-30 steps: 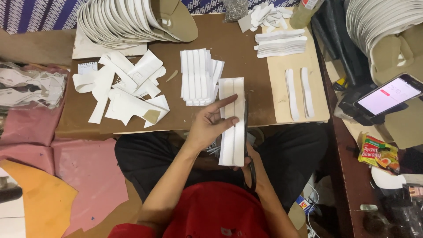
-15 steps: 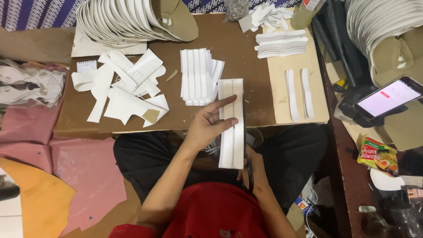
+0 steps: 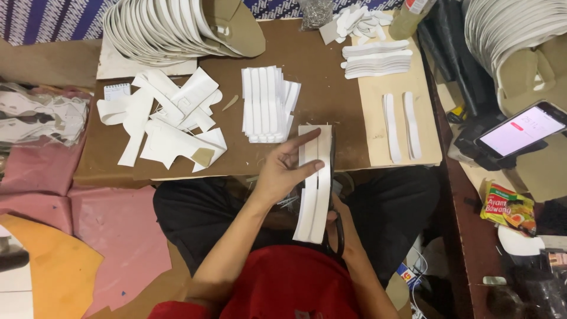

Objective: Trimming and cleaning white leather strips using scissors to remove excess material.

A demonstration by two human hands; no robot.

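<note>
Right hand [image 3: 339,221] mostly hidden behind the long white cut sheet [image 3: 313,189], its grip on the dark scissors [image 3: 338,230] unclear, stacked white curved pieces [image 3: 508,29] cut off at upper right, phone screen [image 3: 522,130] too small to tell.

Light is soft and even, falling from above — no hard glare on the brown table [image 3: 331,71]. The white strip [image 3: 313,183] and the stacked white pieces [image 3: 266,103] read bright, close to washed out. The lit phone screen [image 3: 520,130] glows pale. Shadows gather under the table edge and in the lower right corner — detail there is murky. Focus is fairly sharp throughout.
</note>
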